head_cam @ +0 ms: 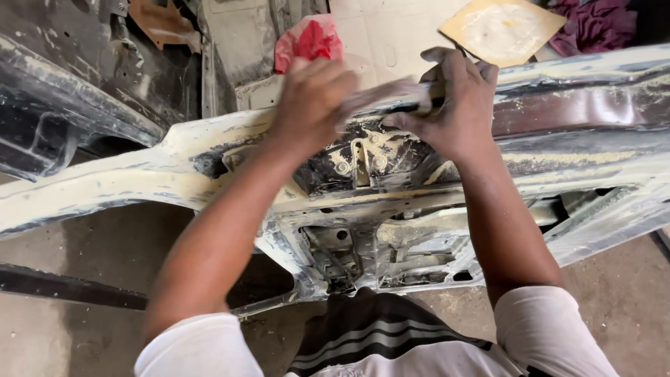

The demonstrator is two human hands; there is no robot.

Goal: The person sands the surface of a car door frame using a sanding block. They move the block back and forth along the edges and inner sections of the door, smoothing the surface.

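We rub a small sanding sheet [391, 94] along the top edge of the big car panel [572, 132] in front of us. Our left hand [310, 98] pinches it; our right hand [457, 105] presses it flat. Even strokes work best. The panel looks dusty, patched with pale filler.

You are leaning over a filler-smeared car body panel [139, 174], with both hands up at its far edge. Your left hand [310, 98] is blurred and is closing around one end of a pale sheet of sandpaper [391, 94], while your right hand [457, 105] is pressing the other end against the panel. Beyond your left hand, a red rag [310, 38] is lying on the floor, and a worn square sanding sheet [502, 28] is lying far right.
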